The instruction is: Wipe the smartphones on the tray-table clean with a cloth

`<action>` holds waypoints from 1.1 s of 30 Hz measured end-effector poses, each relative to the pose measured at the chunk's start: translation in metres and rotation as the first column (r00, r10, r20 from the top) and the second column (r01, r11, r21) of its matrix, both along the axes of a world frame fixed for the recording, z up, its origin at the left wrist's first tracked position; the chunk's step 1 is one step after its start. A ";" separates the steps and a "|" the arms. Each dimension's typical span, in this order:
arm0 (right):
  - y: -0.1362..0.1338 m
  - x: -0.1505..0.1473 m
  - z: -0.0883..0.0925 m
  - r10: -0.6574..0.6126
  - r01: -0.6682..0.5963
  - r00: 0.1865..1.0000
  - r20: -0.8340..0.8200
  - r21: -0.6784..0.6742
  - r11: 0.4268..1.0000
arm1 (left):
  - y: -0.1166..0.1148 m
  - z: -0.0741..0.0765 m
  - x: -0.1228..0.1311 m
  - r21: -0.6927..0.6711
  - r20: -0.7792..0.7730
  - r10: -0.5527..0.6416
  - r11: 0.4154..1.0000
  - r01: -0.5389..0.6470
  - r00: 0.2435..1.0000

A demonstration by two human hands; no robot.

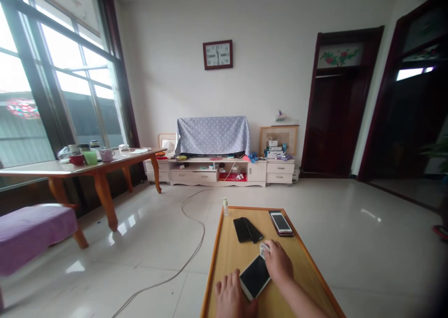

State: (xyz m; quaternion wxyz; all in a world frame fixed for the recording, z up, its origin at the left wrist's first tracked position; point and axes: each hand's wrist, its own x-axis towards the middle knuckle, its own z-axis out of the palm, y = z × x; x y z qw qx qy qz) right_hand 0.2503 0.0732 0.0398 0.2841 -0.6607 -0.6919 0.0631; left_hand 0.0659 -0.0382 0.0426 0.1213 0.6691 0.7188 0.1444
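A white-framed phone with a dark screen [255, 277] lies tilted on the wooden table [224, 252]. My left hand [231, 295] rests at its left edge, fingers spread, with the thumb by the lower edge. Pinched in my right hand [279, 262] is a white cloth or tissue [263, 249], at the phone's upper right corner. Beyond them two black phones [242, 229] overlap. At the far right of the table a white phone [281, 222] sits on top of a darker one. A small pump bottle [225, 207] stands at the far left corner.
A cable [202, 236] runs over the tiled floor left of the table. Further left stand a dining table [122, 157] with cups and a purple-covered seat [35, 229]. Along the wall is a low white cabinet [257, 173] with a cloth-covered object [213, 136].
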 end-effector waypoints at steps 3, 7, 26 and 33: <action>-0.011 -0.011 -0.009 0.078 -0.079 0.996 0.052 0.018 0.997 | 0.003 0.005 -0.002 -0.057 -0.007 -0.011 0.998 0.011 1.000; -0.040 -0.040 -0.026 0.409 -0.395 0.909 0.080 -0.147 0.907 | 0.010 -0.005 -0.006 -0.060 0.001 0.023 0.998 -0.023 1.000; -0.039 -0.037 -0.019 0.579 -0.540 0.812 0.078 -0.278 0.795 | 0.012 -0.021 -0.009 -0.045 0.035 0.057 0.997 -0.055 0.998; -0.040 -0.052 -0.016 0.636 -0.573 0.765 0.102 -0.341 0.745 | 0.009 -0.010 -0.011 -0.095 0.072 0.032 0.995 -0.025 0.997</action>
